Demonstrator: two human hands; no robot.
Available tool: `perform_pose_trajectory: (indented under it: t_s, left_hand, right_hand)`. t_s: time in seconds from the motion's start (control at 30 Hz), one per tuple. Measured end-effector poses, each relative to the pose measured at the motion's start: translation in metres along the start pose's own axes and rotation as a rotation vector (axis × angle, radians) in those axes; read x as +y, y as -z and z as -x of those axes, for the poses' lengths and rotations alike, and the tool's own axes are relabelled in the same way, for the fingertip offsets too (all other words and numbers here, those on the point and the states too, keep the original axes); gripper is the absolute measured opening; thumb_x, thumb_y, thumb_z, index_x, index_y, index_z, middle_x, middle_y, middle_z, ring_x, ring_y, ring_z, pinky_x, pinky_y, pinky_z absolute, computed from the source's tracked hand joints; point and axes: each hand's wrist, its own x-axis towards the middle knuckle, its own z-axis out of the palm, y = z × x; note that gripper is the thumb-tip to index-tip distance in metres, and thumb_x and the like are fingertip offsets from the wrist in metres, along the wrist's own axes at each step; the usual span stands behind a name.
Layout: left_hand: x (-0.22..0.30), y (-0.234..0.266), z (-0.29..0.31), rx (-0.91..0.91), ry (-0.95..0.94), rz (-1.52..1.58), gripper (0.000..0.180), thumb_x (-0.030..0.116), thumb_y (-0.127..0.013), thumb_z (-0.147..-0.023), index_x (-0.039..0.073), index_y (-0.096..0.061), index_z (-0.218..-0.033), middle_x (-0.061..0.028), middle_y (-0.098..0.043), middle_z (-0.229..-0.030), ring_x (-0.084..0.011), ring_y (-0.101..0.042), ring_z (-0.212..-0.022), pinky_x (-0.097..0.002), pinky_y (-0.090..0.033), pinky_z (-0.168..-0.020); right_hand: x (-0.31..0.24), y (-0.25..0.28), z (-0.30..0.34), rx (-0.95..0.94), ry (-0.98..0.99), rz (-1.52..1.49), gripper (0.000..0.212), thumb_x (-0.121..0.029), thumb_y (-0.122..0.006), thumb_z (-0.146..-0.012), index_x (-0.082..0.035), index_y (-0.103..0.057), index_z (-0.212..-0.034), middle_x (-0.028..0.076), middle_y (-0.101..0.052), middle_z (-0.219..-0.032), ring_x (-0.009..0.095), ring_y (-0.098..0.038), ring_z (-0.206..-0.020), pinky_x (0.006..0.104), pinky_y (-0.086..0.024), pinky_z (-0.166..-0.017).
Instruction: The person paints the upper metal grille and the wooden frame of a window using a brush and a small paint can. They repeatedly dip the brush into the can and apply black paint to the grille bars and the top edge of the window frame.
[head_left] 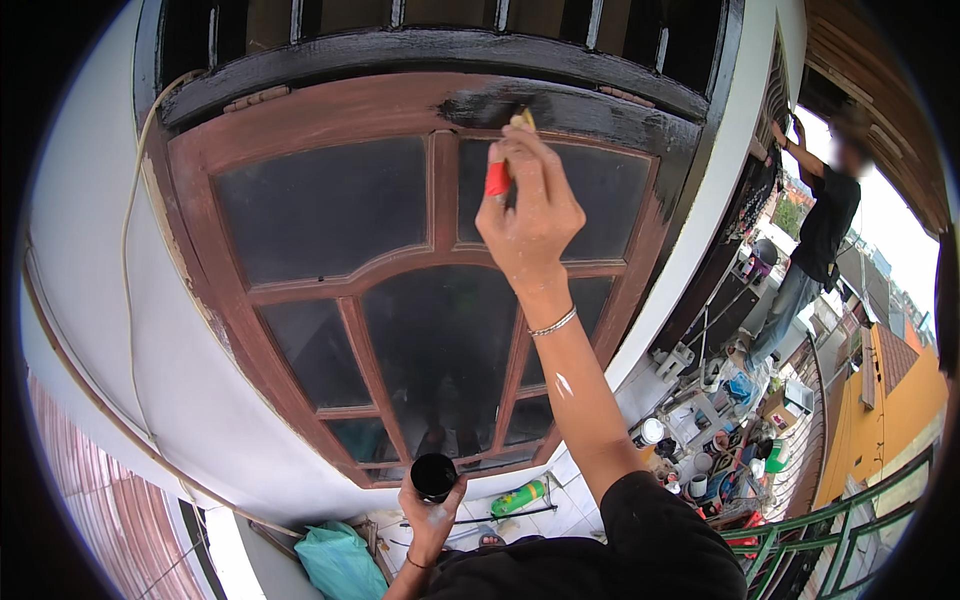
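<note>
My right hand (pixel 535 205) is raised to the upper rail of a reddish-brown wooden window frame (pixel 330 115). Its fingers are closed round a small paintbrush (pixel 524 119), whose tip is at a patch of wet black paint (pixel 480 106). Something red (pixel 497 179) shows beside the fingers; whether it belongs to the brush I cannot tell. Lower down, my left hand (pixel 430 525) grips a round cup (pixel 434 477) that looks black inside. Black covers the rail's right end and part of the right upright, while the left side is brown.
A cable (pixel 128 240) runs down the white wall at left. Below lie a teal bag (pixel 340 562) and a green bottle (pixel 518 498). Paint pots and tools crowd the floor at right, near a green railing (pixel 850 530). Another person (pixel 830 215) stands there with raised arms.
</note>
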Motion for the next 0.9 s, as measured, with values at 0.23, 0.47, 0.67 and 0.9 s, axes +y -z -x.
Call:
perform_pose_trajectory:
  t_s: [0.23, 0.47, 0.67, 0.9]
  left_hand:
    - [0.005, 0.012, -0.007, -0.046, -0.033, -0.002, 0.032, 0.007, -0.086, -0.081, 0.000, -0.064, -0.104, -0.0053, -0.073, -0.091, -0.0131, -0.069, -0.084, -0.0284, -0.054, -0.080]
    - [-0.003, 0.010, -0.003, -0.071, 0.015, 0.026, 0.034, 0.008, -0.087, -0.081, 0.000, -0.064, -0.104, -0.0046, -0.071, -0.091, -0.0126, -0.067, -0.081, -0.0277, -0.054, -0.077]
    - [-0.009, -0.008, -0.005, -0.177, -0.039, 0.036, 0.034, 0.011, -0.090, -0.080, 0.001, -0.065, -0.101, -0.0043, -0.071, -0.090, -0.0119, -0.066, -0.080, -0.0273, -0.053, -0.074]
    - [0.008, -0.036, -0.008, -0.249, -0.045, 0.006, 0.036, 0.010, -0.091, -0.078, 0.000, -0.065, -0.101, -0.0046, -0.072, -0.088, -0.0117, -0.066, -0.079, -0.0265, -0.053, -0.076]
  right_hand:
    - [0.005, 0.001, 0.000, 0.092, -0.098, -0.346, 0.021, -0.001, -0.073, -0.093, 0.002, -0.060, -0.110, 0.019, -0.075, -0.110, 0.023, -0.076, -0.098, 0.0286, -0.063, -0.079]
    - [0.156, 0.096, -0.006, 0.527, -0.587, -0.029, 0.019, -0.010, -0.067, -0.101, 0.007, -0.060, -0.109, 0.020, -0.074, -0.100, 0.023, -0.075, -0.090, 0.0312, -0.063, -0.077]
    - [0.083, 0.047, -0.012, 0.192, -0.173, 0.089, 0.011, -0.002, -0.073, -0.093, 0.002, -0.067, -0.102, 0.012, -0.075, -0.097, 0.023, -0.075, -0.085, 0.0299, -0.061, -0.070]
    - [-0.027, -0.016, -0.010, 0.090, -0.015, -0.378, 0.025, -0.001, -0.078, -0.081, -0.003, -0.066, -0.103, 0.011, -0.073, -0.109, 0.024, -0.076, -0.094, 0.0290, -0.062, -0.068]
